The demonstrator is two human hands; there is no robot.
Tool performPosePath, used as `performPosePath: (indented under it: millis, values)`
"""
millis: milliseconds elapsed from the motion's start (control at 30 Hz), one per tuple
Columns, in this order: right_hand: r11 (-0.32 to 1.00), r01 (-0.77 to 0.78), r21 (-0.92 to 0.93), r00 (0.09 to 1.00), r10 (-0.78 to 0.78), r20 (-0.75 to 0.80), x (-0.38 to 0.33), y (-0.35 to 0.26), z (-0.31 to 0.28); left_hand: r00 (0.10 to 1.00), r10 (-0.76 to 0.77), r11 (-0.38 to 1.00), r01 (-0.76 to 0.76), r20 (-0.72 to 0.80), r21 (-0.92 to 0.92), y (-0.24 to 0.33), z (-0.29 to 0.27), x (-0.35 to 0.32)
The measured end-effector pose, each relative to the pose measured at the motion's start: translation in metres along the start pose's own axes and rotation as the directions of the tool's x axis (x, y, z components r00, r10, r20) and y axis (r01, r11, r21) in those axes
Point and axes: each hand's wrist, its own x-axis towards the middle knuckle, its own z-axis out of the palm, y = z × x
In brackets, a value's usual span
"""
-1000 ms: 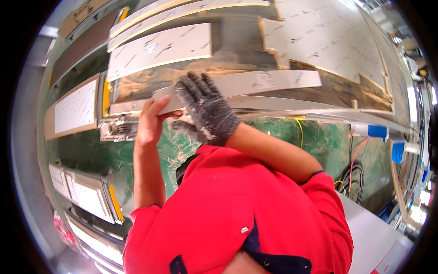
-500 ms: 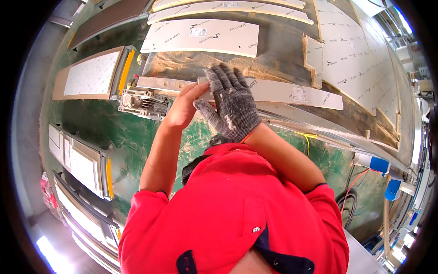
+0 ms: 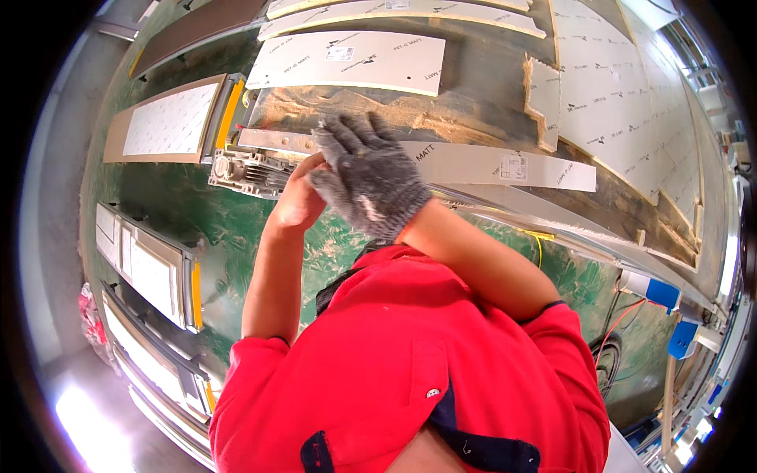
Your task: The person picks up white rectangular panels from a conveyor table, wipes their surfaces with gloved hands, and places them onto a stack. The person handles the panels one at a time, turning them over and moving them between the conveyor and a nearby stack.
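My bare left hand (image 3: 298,201) is at the edge of the worktable, its fingers curled together and their tips hidden behind the glove. What they hold, if anything, does not show. My right hand (image 3: 367,175) wears a dusty grey knit glove and crosses in front of the left, fingers stretched out and pointing up and to the left. It covers the left end of a narrow white board (image 3: 481,164), which carries a label and lies along the table's near edge. Whether the glove presses on the board or hovers over it, I cannot tell.
Sawdust (image 3: 371,110) is scattered on the dark tabletop. Beyond lie a wider white board (image 3: 347,63) and large white sheets (image 3: 607,102) at right. A ribbed metal motor (image 3: 248,169) sits by the table's left corner. Panels on yellow-edged racks (image 3: 229,110) stand at left.
Both hands have shifted left along the table edge, and the gloved hand has turned leftward. The left hand has moved away from the visible board end. The narrow board stays in place.
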Motion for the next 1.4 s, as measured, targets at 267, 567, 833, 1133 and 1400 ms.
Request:
performPosePath:
  millis: [267,567,833,1133,1400]
  values:
    - [0.853,-0.259,-0.454,0.96,0.28,-0.023,-0.131,0.14,-0.071,0.938,-0.14,0.987,0.159,-0.317,0.035,0.013,0.039,0.0]
    - [0.996,-0.009,-0.086,0.993,-0.001,-0.118,-0.065,0.047,-0.03,0.923,-0.015,0.994,0.056,-0.384,0.097,0.023,0.053,0.001]
    - [0.682,-0.392,-0.618,0.918,0.338,-0.209,-0.19,0.183,-0.156,0.911,-0.018,0.989,0.076,-0.412,0.126,0.031,0.059,-0.014]
    - [0.982,0.187,-0.015,0.982,-0.186,0.045,-0.011,0.033,-0.059,0.953,0.037,0.991,0.002,-0.299,0.132,0.059,0.066,-0.006]
    - [0.922,0.271,-0.277,0.957,-0.226,0.182,0.062,-0.031,-0.022,0.92,0.068,0.99,-0.111,-0.386,-0.09,0.082,-0.005,-0.028]
